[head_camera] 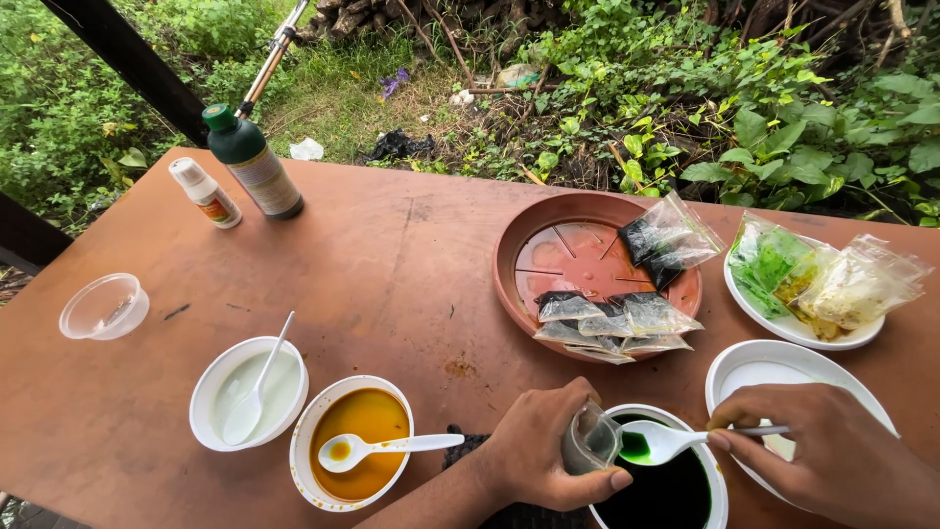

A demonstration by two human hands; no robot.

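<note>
At the bottom centre of the frame, the left hand [544,449] is closed around a small clear plastic pouch [590,438], holding it tilted just over the rim of a white bowl of dark green liquid [666,490]. The right hand [821,453], at the lower right, pinches the handle of a white plastic spoon [658,442] between thumb and fingers; the spoon's bowl carries bright green liquid and sits right at the pouch's opening, above the dark green bowl. Behind the right hand lies a white oval plate [774,367], partly covered by the hand. To the left, near the bottom edge, stands a white bowl of orange liquid [352,441] with a second white spoon resting in it, and just beside that a white bowl of pale liquid [249,392] holding a third spoon. Further left sits an empty clear plastic cup [104,306]. In the middle right of the frame, a round terracotta-coloured tray [524,240] holds several sealed pouches of dark liquid [612,321], and to its right a white dish [798,328] carries green and yellow filled pouches [827,279]. At the upper left stand 2 bottles, a dark green one [253,162] and a small white one [205,193], both on the brown table [392,255], with green plants beyond its far edge.
</note>
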